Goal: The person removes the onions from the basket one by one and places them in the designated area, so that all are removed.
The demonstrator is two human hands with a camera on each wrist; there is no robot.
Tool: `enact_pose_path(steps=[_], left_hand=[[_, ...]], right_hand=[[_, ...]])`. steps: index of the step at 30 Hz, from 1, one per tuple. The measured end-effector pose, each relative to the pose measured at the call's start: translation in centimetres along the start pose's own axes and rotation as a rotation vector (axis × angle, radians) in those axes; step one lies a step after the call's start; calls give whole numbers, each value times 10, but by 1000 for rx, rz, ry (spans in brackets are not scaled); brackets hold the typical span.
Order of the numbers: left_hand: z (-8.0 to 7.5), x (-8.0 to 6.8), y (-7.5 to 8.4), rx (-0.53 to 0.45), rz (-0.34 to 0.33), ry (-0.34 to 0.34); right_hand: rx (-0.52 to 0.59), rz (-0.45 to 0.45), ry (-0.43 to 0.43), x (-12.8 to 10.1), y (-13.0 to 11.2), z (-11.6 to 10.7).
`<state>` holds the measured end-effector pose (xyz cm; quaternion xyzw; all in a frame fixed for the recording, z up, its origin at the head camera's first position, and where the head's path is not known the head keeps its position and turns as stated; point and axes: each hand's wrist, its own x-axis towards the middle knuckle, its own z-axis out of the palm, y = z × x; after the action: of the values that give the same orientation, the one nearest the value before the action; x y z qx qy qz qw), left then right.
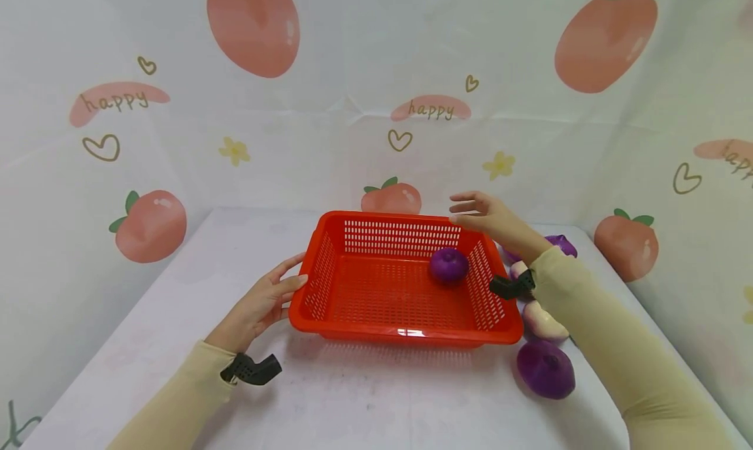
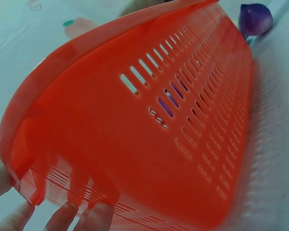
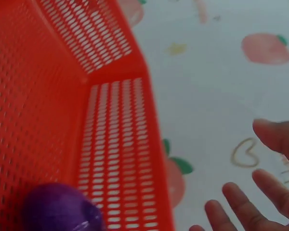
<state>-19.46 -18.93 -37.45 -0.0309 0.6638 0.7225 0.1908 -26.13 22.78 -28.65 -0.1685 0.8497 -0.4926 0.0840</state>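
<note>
A red plastic basket (image 1: 406, 335) with slotted walls stands on the white table, with one purple onion (image 1: 449, 265) inside toward its right end. At the basket's left end, my left hand (image 1: 261, 303) holds the rim; in the left wrist view its fingertips (image 2: 96, 216) lie against the red wall. My right hand (image 1: 482, 213) is raised over the back right corner of the basket, fingers spread and holding nothing. The right wrist view shows that hand's fingers (image 3: 243, 207) apart, beyond the basket's rim, and the onion (image 3: 60, 209) low in the basket.
Right of the basket lie another purple onion (image 1: 547, 369), a white-and-pink bulb (image 1: 544, 322) and more bulbs partly hidden behind the right forearm. Another purple piece (image 1: 561, 244) lies at the back right. A printed cloth (image 1: 329, 110) hangs behind the table (image 1: 365, 404).
</note>
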Motion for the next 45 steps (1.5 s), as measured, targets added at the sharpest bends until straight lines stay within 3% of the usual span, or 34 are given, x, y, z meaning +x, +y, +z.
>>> enact_pose_path(steps=[7, 12, 27, 35, 45], left_hand=[[0, 1, -1, 2, 6, -11], [0, 1, -1, 8, 8, -12], [-1, 0, -1, 1, 15, -22], [0, -1, -1, 11, 10, -15], [1, -1, -1, 26, 9, -5]], right_hand=[[-88, 177, -191, 28, 19, 13], [-138, 220, -289, 37, 26, 17], [-85, 366, -441, 43, 37, 21], [-161, 373, -535, 47, 46, 26], [-206, 439, -565, 47, 46, 31]])
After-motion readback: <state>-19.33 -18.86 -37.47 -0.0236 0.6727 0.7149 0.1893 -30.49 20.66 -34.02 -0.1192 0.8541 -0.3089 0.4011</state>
